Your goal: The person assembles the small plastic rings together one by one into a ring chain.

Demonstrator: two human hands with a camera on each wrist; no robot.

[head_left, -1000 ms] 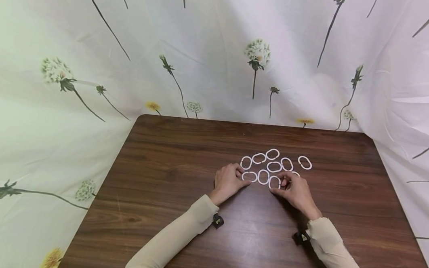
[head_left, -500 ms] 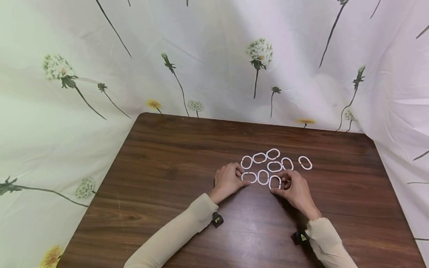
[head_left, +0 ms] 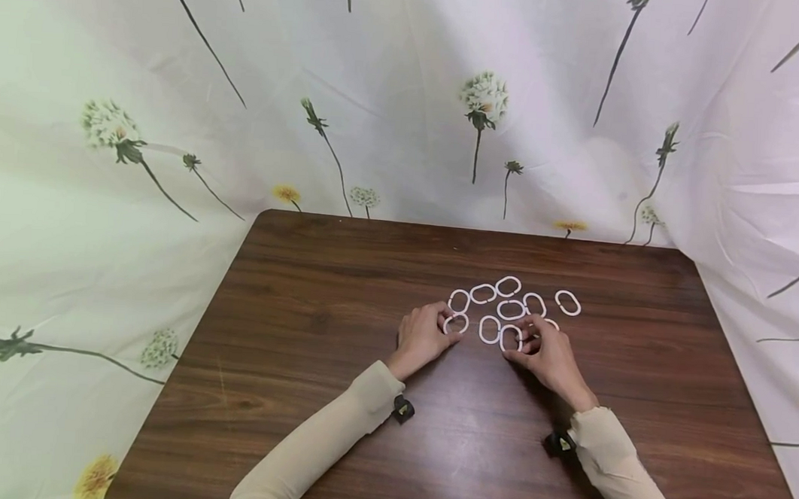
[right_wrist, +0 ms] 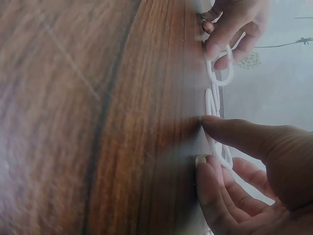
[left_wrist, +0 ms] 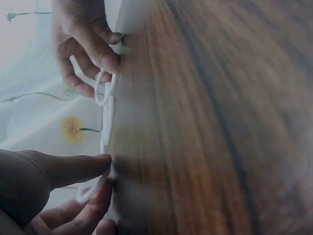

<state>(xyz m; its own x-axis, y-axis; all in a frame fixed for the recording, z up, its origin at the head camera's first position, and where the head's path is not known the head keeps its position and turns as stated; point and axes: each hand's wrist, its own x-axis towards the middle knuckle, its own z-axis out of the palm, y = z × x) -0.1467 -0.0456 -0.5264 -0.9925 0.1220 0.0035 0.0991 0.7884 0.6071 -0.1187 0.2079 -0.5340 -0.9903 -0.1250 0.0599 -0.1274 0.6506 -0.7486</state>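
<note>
Several white oval curtain rings, each with a small gap, lie on the dark wooden table in the head view. My left hand [head_left: 422,337] pinches one ring [head_left: 467,324] between thumb and fingers, tilted up from the table. My right hand [head_left: 555,359] pinches another ring [head_left: 502,340] at its right side, also tilted in the left wrist view. Between the hands lies a middle ring [head_left: 480,329], touching or hooked to the right-hand ring; which, I cannot tell. It stands apart from the left-hand ring. My right fingers partly hide one more ring [head_left: 554,325].
Behind the hands lie more rings, among them a far ring [head_left: 509,278] in a touching row. A lone ring [head_left: 579,308] sits to the right. The wooden table [head_left: 329,291] ends at a flower-printed cloth [head_left: 393,113] behind and at both sides.
My left hand has drawn its ring slightly left and tilted it up, and a gap has opened between it and the middle ring. The right hand has hardly moved.
</note>
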